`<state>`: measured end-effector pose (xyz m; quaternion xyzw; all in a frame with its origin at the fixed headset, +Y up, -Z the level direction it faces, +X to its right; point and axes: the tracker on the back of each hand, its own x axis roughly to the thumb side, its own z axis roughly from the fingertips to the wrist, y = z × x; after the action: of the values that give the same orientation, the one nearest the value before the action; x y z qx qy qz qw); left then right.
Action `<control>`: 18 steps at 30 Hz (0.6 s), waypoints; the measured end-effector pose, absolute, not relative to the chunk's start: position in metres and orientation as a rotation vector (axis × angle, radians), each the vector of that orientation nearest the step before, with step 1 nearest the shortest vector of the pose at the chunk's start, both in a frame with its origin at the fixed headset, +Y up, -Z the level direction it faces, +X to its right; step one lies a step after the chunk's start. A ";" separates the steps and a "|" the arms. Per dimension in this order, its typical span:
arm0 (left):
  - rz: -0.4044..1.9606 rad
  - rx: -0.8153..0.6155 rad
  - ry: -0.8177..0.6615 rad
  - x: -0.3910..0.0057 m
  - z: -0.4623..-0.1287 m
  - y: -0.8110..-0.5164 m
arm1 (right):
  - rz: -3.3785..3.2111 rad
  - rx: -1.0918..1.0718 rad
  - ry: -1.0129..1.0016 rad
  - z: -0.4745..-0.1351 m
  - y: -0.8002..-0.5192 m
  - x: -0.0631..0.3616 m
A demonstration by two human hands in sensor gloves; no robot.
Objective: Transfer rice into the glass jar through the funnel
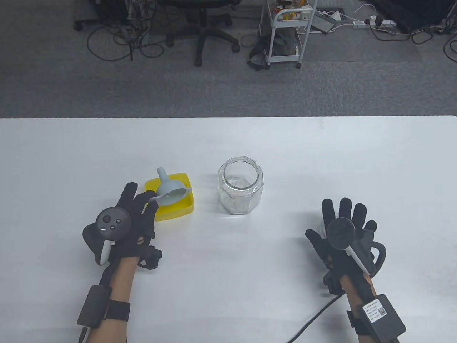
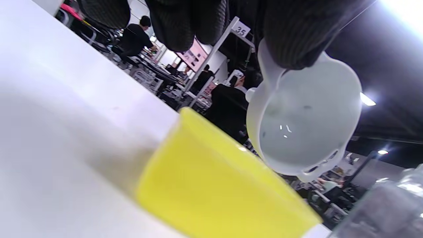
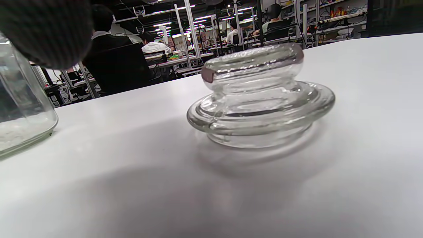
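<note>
On the left, my left hand (image 1: 123,225) pinches the rim tab of the pale grey plastic funnel (image 1: 170,188), holding it over the shallow yellow plastic tray (image 1: 185,207). The funnel lies tilted, its long axis running from the spout, which points up and away from me, to the wide mouth facing right and toward me. The faceted clear glass jar (image 1: 241,185) stands open just right of the tray, holding some white rice (image 1: 238,184) already. I judge the next move turns on this: the jar mouth lies right of the funnel, and the spout must swing down before seating. My right hand (image 1: 344,232) is released, fingers spread flat over the clear glass lid (image 3: 259,96), well apart from the jar.
</note>
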<state>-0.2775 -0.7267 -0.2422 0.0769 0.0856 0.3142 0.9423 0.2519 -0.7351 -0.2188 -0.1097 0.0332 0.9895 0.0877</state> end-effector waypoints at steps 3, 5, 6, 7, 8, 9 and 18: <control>0.655 0.092 0.208 -0.284 -0.243 -0.738 | 2.968 -0.308 0.106 -0.220 -0.738 0.248; 0.692 0.054 0.225 -0.287 -0.247 -0.744 | 2.982 -0.298 0.109 -0.220 -0.739 0.245; 0.699 0.035 0.223 -0.288 -0.248 -0.745 | 2.982 -0.297 0.109 -0.220 -0.739 0.245; 0.706 0.010 0.217 -0.288 -0.250 -0.747 | 2.982 -0.296 0.107 -0.220 -0.739 0.245; 0.706 -0.016 0.216 -0.288 -0.252 -0.749 | 2.980 -0.295 0.104 -0.220 -0.739 0.245; 0.697 -0.045 0.214 -0.288 -0.254 -0.751 | 2.979 -0.294 0.103 -0.220 -0.739 0.245; 0.612 0.020 0.210 -0.285 -0.242 -0.734 | 2.977 -0.311 0.122 -0.223 -0.742 0.246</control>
<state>-0.2849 -0.7343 -0.2421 0.0098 0.1033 0.3008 0.9480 0.2456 -0.7418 -0.2229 -0.1035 0.0406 0.9911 0.0730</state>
